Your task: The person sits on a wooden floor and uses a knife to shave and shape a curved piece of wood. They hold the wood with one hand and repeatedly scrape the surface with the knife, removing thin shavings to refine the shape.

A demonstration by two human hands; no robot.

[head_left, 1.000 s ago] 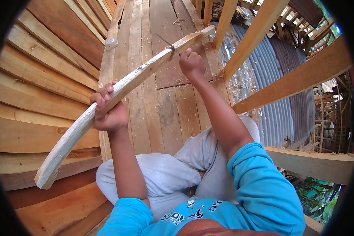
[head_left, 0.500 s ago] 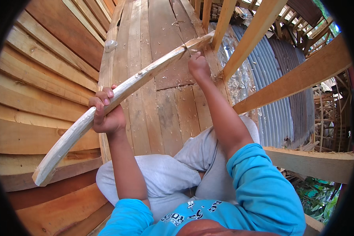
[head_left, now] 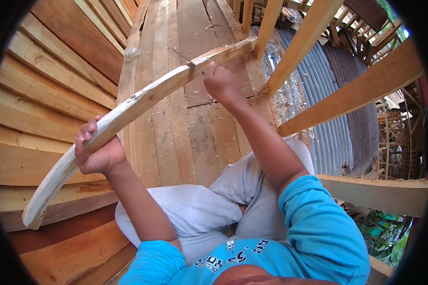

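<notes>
A long, pale wooden pole (head_left: 150, 94), curved by the lens, slants from the lower left to the far right over the floor. My left hand (head_left: 99, 151) is wrapped round its lower part, fingers over the top. Farther up, my right hand (head_left: 218, 82) is closed on the handle of a thin-bladed knife (head_left: 182, 55). The blade crosses the pole, its tip pointing to the far left. Most of the handle is hidden in my fist. The pole's upper face looks whiter and rougher than its side.
Wood shavings lie on the plank floor (head_left: 166, 159). A plank wall (head_left: 52, 102) closes the left side. Wooden rails (head_left: 352, 92) stand on the right, with corrugated metal sheets (head_left: 325, 109) beyond. A small clear container (head_left: 131, 54) sits by the wall.
My left hand has moved toward the lower left, and the pole has shifted that way too. My right hand and the knife have come left along the pole, the blade turning flatter.
</notes>
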